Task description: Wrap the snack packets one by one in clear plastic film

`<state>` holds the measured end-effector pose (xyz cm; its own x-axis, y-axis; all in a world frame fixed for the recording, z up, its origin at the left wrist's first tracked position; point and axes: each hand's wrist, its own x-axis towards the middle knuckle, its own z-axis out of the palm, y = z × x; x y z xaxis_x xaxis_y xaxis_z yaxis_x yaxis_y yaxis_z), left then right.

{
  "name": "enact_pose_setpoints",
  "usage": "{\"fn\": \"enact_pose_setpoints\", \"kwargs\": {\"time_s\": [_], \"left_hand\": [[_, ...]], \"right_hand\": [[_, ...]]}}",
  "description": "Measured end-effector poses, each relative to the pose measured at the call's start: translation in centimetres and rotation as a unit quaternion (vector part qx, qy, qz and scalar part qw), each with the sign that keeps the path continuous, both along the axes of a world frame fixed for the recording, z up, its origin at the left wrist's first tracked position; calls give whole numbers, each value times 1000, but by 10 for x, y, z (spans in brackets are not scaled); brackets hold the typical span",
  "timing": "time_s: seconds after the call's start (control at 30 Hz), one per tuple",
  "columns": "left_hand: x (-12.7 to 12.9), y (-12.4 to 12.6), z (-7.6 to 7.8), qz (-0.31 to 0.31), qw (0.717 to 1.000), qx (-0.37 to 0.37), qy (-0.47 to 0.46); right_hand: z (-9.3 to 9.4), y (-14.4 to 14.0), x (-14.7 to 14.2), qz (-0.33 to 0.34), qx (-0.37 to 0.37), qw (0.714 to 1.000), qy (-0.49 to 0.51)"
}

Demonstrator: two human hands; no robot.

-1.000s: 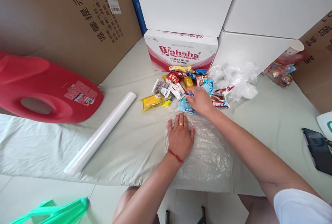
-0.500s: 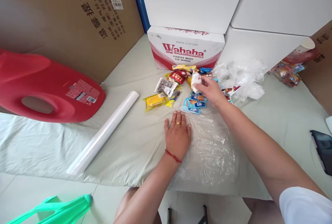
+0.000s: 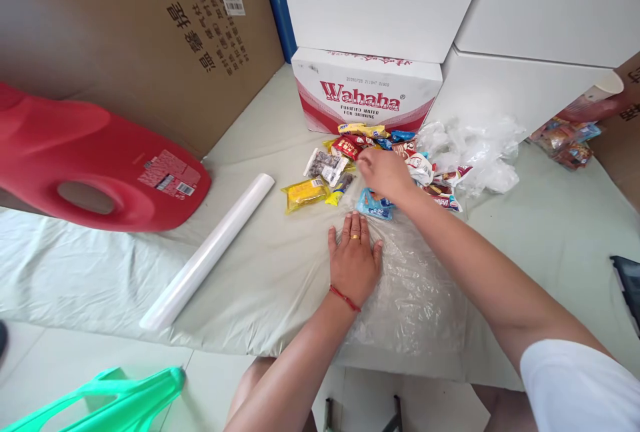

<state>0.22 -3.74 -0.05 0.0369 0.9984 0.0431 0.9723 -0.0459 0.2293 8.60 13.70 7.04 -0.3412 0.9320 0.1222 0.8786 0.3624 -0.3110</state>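
My left hand (image 3: 355, 260) lies flat, fingers stretched, pressing on a crumpled clear plastic sheet (image 3: 415, 299) on the covered table. My right hand (image 3: 387, 173) reaches over a pile of small wrapped snacks, its fingers curled downward; whatever is between them is hidden. Just below it are blue snack packets (image 3: 374, 205), partly covered by the hand. To its left lie a red packet (image 3: 346, 147), a clear pouch of dark food (image 3: 325, 165), a yellow-wrapped snack (image 3: 305, 194) and a small yellow-and-dark packet (image 3: 340, 190). On its right is a white-and-red packet (image 3: 421, 169).
A Wahaha water carton (image 3: 367, 95) stands behind the pile. Crumpled clear bags (image 3: 480, 149) lie to the right. A white roll (image 3: 210, 252), a red jug (image 3: 125, 199) and a large cardboard box (image 3: 125, 39) are leftward. A dark phone-like object (image 3: 627, 285) sits far right.
My right hand has moved left and down, and the white packet it held no longer shows in its fingers. A white-and-red packet now shows right of it. My left hand stays flat.
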Motion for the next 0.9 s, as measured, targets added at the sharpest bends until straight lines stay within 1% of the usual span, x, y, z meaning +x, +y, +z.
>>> {"fn": "enact_pose_setpoints", "kwargs": {"time_s": [0.1, 0.17, 0.23, 0.33, 0.4, 0.43, 0.47, 0.5, 0.53, 0.57, 0.6, 0.63, 0.7, 0.77, 0.83, 0.9], "left_hand": [[0, 1, 1, 0, 1000, 0, -1], [0, 1, 1, -1, 1000, -3, -4], [-1, 2, 1, -3, 1000, -5, -9], [-1, 2, 1, -1, 1000, -5, -17], [0, 2, 1, 5, 1000, -5, -25], [-1, 2, 1, 8, 1000, -4, -29], [-1, 2, 1, 9, 999, -4, -33], [-1, 2, 1, 7, 999, -3, -37], [0, 2, 0, 4, 999, -2, -39], [0, 1, -1, 1, 999, 0, -39], [0, 1, -1, -1, 999, 3, -38], [1, 1, -2, 0, 999, 6, -35], [3, -1, -4, 6, 999, 12, -29], [5, -2, -5, 13, 999, 14, -27], [8, -3, -4, 15, 999, 14, -27], [9, -3, -1, 17, 999, 10, -30]], "right_hand": [[-14, 10, -52, -29, -45, 998, 27], [-23, 21, -72, -48, -71, 995, 54], [-29, 31, -79, -57, -92, 991, 80], [-31, 38, -72, -48, -96, 987, 122], [-29, 34, -58, -34, -80, 985, 148], [-26, 30, -48, -27, -73, 980, 182], [-23, 23, -35, -23, -72, 969, 235], [-19, 15, -20, -24, -76, 948, 309], [-15, 5, -3, -27, -95, 910, 402], [-12, -6, 17, -42, -123, 865, 484], [-8, -18, 38, -59, -152, 828, 537], [-6, -31, 60, -80, -171, 802, 567], [-4, -58, 101, -134, -186, 774, 590], [-5, -87, 131, -192, -201, 751, 599], [-9, -114, 147, -233, -221, 727, 607], [-14, -136, 149, -242, -243, 714, 610]]}}
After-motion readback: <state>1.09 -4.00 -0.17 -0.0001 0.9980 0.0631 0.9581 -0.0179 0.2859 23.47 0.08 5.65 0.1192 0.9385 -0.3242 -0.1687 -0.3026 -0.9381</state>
